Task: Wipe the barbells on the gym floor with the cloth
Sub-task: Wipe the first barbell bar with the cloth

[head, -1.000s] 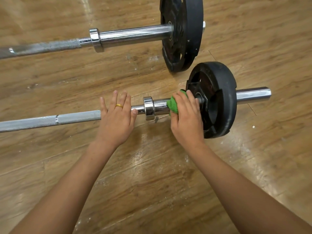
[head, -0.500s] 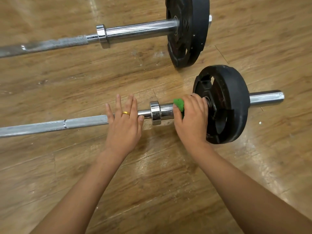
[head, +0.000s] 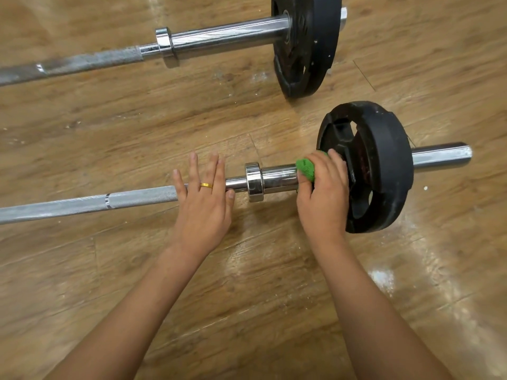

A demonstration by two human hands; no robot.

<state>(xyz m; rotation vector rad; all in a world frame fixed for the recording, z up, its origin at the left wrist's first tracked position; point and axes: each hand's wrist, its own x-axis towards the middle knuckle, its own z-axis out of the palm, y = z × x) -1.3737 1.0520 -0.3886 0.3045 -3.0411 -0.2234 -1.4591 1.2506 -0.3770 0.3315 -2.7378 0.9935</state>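
Barbells lie on the floor (head: 137, 127): near bar (head: 137, 197) across mid-frame, far bar (head: 227, 34) along the top. My right hand (head: 323, 193) grips the green cloth (head: 306, 167) round the near bar's sleeve, beside the plate (head: 384, 165); my left hand (head: 204, 207) rests flat on its shaft, fingers straight. Early going, I judge (shaft, plates and far bar likely left to do).

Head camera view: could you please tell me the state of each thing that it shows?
near barbell, lying on the floor, under both hands.
far barbell, lying on the floor, untouched.
green cloth, bunched round the near sleeve, beside the near plate.
left hand, fingers straight, resting on the near shaft.
right hand, gripping the green cloth round the sleeve.
near plate, upright on its sleeve.
far plate, upright on its sleeve.
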